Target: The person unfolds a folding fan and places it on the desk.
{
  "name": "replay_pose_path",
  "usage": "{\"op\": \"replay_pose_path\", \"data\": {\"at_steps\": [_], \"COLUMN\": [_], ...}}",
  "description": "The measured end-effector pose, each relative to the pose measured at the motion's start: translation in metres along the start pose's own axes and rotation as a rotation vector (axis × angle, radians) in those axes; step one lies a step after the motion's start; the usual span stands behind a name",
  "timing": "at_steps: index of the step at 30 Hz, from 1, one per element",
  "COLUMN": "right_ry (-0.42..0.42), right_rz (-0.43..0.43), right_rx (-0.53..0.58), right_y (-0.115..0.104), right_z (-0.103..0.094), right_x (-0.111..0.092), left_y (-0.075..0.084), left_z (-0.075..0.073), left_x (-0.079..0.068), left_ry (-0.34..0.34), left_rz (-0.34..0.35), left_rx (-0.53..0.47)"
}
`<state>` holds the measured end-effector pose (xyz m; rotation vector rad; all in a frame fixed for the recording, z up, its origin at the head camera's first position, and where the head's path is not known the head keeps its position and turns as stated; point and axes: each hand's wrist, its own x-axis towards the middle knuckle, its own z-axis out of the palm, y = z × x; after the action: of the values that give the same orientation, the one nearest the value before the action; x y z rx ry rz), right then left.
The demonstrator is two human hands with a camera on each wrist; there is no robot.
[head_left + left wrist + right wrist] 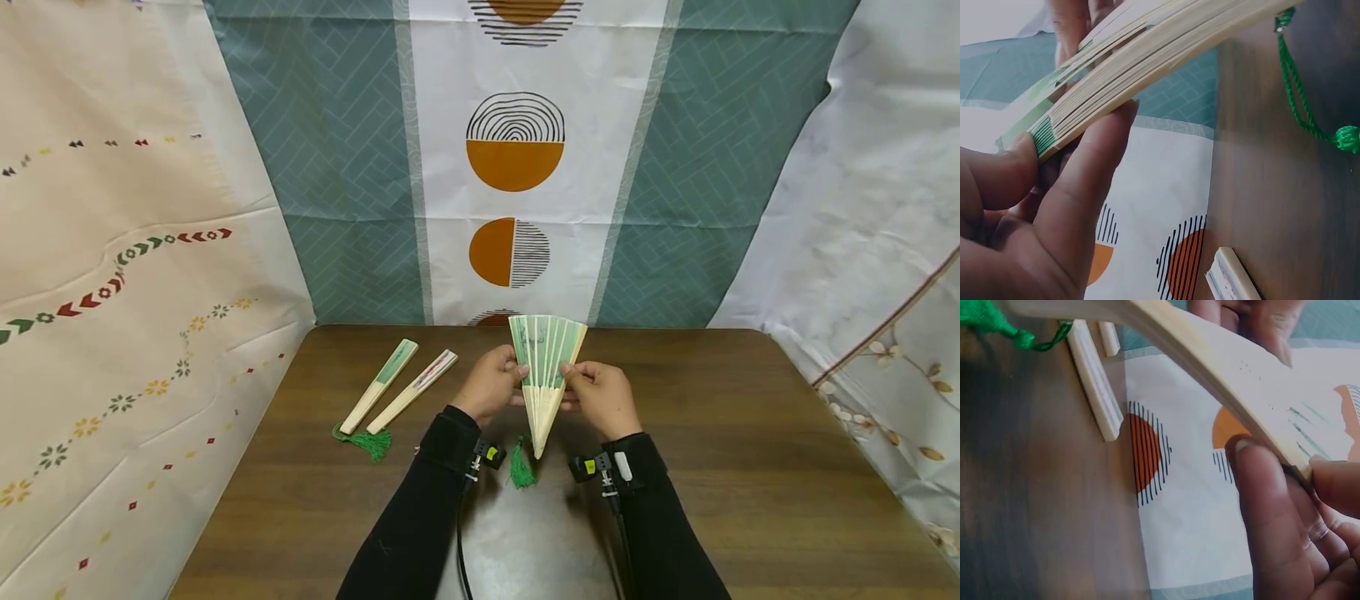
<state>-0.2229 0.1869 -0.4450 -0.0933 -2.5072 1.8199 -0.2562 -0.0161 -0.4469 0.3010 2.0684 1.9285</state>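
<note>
A green-and-cream folding fan [542,375], partly spread, is held up above the table with its narrow end toward me. My left hand [491,383] pinches its left edge between thumb and fingers; in the left wrist view many ribs still lie stacked beside that thumb. On the other edge, my right hand [600,396] pinches the outer rib, which shows closely in the right wrist view as a pale guard stick [1210,375]. From the fan's narrow end hangs a green tassel [522,463], its knot [1347,139] visible in the left wrist view.
Two folded fans lie side by side at the left on the wooden table [750,467]: one with a green section [378,385], one with a reddish pattern [412,392]. A green tassel [375,443] lies at their near ends. Patterned cloth [517,250] hangs behind the table's far edge.
</note>
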Motion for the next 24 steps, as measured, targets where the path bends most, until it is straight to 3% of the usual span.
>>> {"op": "replay_pose_path", "data": {"at_steps": [16,24], "right_ry": [0.138,0.155], "right_rz": [0.053,0.065], "right_rx": [0.185,0.242], "right_y": [0.002,0.000], "right_z": [-0.006,-0.010], "right_x": [0.000,0.002], "left_y": [0.001,0.001], "left_z": [-0.010,-0.013], "left_x": [0.000,0.001], "left_ry": [0.170,0.201], "left_rz": [0.032,0.045], "left_rx": [-0.108,-0.144]}}
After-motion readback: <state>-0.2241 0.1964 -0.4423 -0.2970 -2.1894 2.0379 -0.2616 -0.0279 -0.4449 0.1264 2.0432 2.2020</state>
